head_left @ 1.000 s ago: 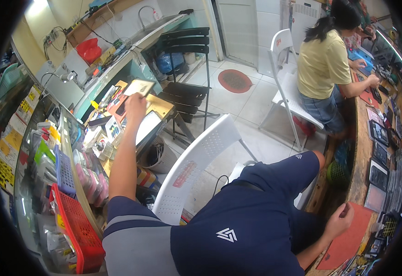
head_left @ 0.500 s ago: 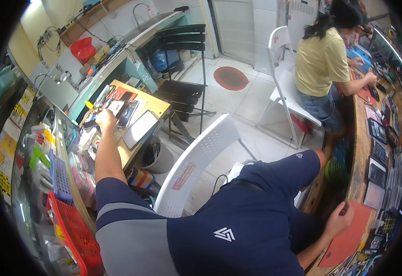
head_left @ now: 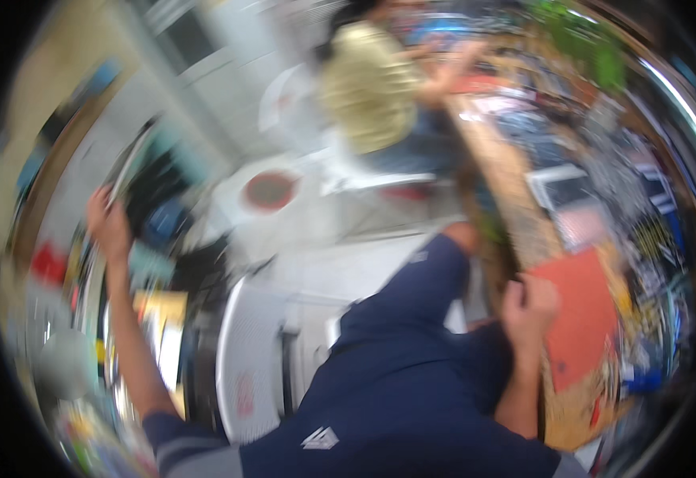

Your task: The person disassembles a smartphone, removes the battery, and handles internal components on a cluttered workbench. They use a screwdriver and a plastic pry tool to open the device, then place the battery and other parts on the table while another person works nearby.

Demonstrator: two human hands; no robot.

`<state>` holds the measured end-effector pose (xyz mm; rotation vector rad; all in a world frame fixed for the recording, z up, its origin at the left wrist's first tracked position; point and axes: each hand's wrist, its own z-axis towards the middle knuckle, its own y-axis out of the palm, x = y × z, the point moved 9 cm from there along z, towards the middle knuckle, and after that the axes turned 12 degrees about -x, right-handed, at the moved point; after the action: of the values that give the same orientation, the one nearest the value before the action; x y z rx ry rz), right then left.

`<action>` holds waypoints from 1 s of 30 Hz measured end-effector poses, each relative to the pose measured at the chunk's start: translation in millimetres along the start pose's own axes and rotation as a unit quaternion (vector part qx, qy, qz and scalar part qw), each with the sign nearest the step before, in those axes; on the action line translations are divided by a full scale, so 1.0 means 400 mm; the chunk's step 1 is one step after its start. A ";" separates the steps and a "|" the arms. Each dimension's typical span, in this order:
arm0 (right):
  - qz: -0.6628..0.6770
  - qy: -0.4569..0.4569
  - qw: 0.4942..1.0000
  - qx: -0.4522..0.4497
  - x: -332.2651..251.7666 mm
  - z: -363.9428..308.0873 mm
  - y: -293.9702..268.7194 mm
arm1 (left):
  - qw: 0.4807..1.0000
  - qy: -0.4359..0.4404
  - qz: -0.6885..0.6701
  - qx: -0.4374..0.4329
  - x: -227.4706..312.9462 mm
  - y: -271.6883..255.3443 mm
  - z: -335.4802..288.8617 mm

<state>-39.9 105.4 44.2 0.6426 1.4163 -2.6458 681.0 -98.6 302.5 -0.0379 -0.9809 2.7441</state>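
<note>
R hand [head_left: 529, 307], curled, lies nearer red mat [head_left: 579, 323] (approx. 3 o'clock, long axis roughly 12–6) than my L hand [head_left: 109, 223]; can't tell either's contents.

Motion blur smears the bright view (a white light strip [head_left: 684, 107] glares right).

A wooden workbench [head_left: 501, 171] runs down the right side, bearing an orange-red mat [head_left: 577, 327], a pale-framed flat device [head_left: 564, 191] and blurred clutter [head_left: 619, 159]. A round reddish mat [head_left: 270, 190] lies on the white tiled floor [head_left: 340, 217], while a yellowish tabletop [head_left: 174, 306] at left bears something bright white [head_left: 170, 354]
</note>
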 end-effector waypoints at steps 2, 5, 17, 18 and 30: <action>-0.005 0.006 1.000 -0.003 -0.012 0.011 -0.006 | 0.994 0.054 -0.090 -0.043 0.224 0.110 0.113; 0.020 0.026 0.999 -0.004 -0.014 0.013 -0.023 | 0.967 0.197 -0.140 -0.081 0.621 0.258 0.194; 0.100 0.081 0.991 0.025 0.010 0.018 -0.008 | 0.687 0.519 -0.441 -0.253 1.665 0.583 -0.166; 0.099 0.082 0.991 0.027 0.010 0.018 -0.008 | 0.671 0.489 -0.471 -0.298 1.686 0.609 -0.205; 0.144 0.124 0.976 0.109 0.049 0.001 -0.031 | 0.563 0.237 -0.710 -0.350 1.781 0.767 -0.384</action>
<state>-61.1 114.5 46.3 1.1402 0.9893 -2.5710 -59.9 -76.0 27.0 -0.0672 -1.0664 0.6983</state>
